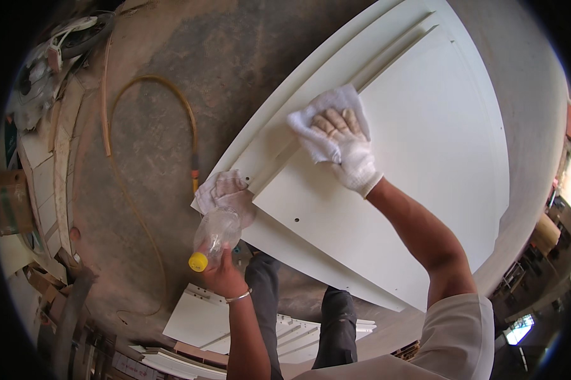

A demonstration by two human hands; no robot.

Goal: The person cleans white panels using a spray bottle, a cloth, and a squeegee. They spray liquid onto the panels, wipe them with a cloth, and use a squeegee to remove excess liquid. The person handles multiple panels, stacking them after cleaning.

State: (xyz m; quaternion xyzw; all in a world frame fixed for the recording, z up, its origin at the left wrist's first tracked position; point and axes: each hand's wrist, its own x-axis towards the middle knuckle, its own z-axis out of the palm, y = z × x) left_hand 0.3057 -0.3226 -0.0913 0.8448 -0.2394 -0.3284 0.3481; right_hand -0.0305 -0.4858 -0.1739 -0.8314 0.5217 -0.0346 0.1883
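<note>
My right hand (349, 142), in a white knit glove with bare fingers showing, lies flat with fingers stretched over a white cloth (333, 101). It presses the cloth onto a large white panel (425, 164), near the panel's raised left edge. My bare left hand (222, 269) is wrapped round a clear plastic bottle (217, 231). The bottle is tilted, its yellow cap (198, 261) toward me. Beyond the bottle, a second whitish cloth (225, 189) rests at the corner of the stacked panels, partly behind the bottle.
A yellow-brown hose (187, 104) with an orange fitting loops over the concrete floor (190, 50) at the left. More white boards (200, 316) lie below near my legs. A cardboard box (14, 202) and stacked boards line the left side.
</note>
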